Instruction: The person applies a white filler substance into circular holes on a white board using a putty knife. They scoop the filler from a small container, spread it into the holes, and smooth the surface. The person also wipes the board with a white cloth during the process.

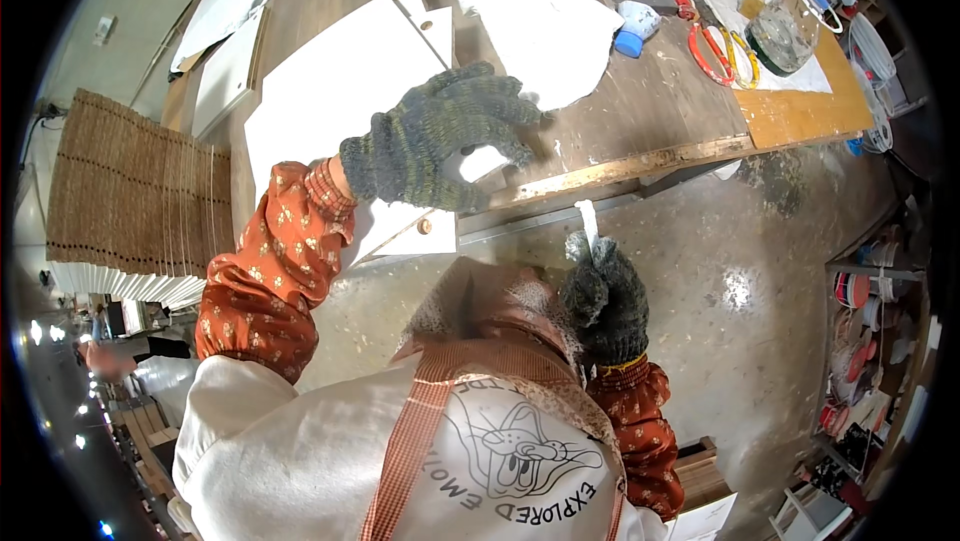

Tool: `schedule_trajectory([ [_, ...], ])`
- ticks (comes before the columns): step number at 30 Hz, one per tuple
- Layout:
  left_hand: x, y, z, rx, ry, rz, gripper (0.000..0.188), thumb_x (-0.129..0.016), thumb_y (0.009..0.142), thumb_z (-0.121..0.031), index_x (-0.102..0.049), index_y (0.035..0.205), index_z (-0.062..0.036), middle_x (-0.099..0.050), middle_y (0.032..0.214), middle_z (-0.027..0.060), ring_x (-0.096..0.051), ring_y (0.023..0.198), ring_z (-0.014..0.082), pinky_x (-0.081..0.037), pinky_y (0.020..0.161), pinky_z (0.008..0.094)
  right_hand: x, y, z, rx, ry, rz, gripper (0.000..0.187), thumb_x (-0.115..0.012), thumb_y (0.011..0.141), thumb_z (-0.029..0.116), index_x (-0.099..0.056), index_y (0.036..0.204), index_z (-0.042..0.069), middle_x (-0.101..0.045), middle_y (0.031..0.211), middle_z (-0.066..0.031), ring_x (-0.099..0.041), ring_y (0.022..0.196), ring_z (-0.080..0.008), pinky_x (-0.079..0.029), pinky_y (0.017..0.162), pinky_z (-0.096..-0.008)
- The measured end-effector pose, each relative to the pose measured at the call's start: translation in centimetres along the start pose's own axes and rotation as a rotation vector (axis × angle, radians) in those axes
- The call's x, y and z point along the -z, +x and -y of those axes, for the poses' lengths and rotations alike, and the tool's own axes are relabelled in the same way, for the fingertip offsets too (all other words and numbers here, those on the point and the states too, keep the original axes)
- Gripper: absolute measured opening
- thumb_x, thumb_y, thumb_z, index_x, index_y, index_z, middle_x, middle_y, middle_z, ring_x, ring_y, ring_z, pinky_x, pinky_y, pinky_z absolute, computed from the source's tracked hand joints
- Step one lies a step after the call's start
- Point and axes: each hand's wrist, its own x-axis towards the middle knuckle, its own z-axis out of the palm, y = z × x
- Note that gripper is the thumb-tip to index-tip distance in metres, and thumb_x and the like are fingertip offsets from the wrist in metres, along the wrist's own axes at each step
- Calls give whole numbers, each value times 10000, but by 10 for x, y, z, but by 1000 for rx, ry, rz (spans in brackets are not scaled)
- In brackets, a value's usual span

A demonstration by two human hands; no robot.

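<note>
White board (320, 121): left of centre, lying on the table (690, 106).
Board's feel: probably stiff and fairly heavy, smooth enough to slip; corners may chip.
Board's edges: best held at two opposite sides, clear of the holes (425, 226).
Left hand (440, 141): gloved, fingers spread over the board's right edge; whether it presses, I cannot tell.
Right hand (605, 311): gloved, closed round a narrow white strip (588, 221), right of centre.
</note>
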Motion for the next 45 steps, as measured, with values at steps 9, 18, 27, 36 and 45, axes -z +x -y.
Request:
schedule_trajectory([
  [9, -3, 1, 1, -8, 36, -6, 382, -716, 687, -357, -620, 1005, -168, -461, 1296, 94, -413, 1207, 285, -317, 997, 446, -1, 0, 1, 18, -40, 9, 225, -430, 922, 243, -472, 757, 95, -366, 498, 4, -331, 390, -112, -268, 350, -238],
  [18, -6, 0, 3, -22, 112, 29, 491, -661, 724, -432, -582, 1133, -172, -446, 1312, 76, -379, 1236, 285, -283, 1021, 454, 1, -3, 1, 18, -9, -11, 171, -486, 894, 212, -504, 779, 87, -373, 504, 23, -338, 402, -103, -270, 356, -230],
  [27, -3, 0, -9, 27, 257, 76, 565, -556, 793, -475, -469, 1261, -170, -386, 1353, 98, -319, 1275, 290, -199, 1061, 463, 6, -4, 4, 37, -15, 28, 178, -484, 893, 212, -516, 849, 43, -385, 525, 20, -347, 408, -97, -283, 360, -234],
  [36, -8, -15, -16, 3, 539, 37, 678, -502, 798, -552, -359, 1340, -171, -291, 1407, 122, -206, 1327, 288, -136, 1087, 451, 3, -4, 1, 67, -22, 56, 175, -493, 883, 210, -518, 903, 39, -400, 563, 19, -358, 427, -91, -299, 379, -221],
  [45, -16, -25, -4, 5, 190, -94, 705, -511, 805, -540, -336, 1350, -130, -301, 1403, 115, -214, 1324, 280, -140, 1084, 425, 5, -2, 0, 32, 0, 117, 175, -481, 884, 209, -513, 898, 38, -408, 583, 7, -374, 462, -103, -310, 407, -224],
])
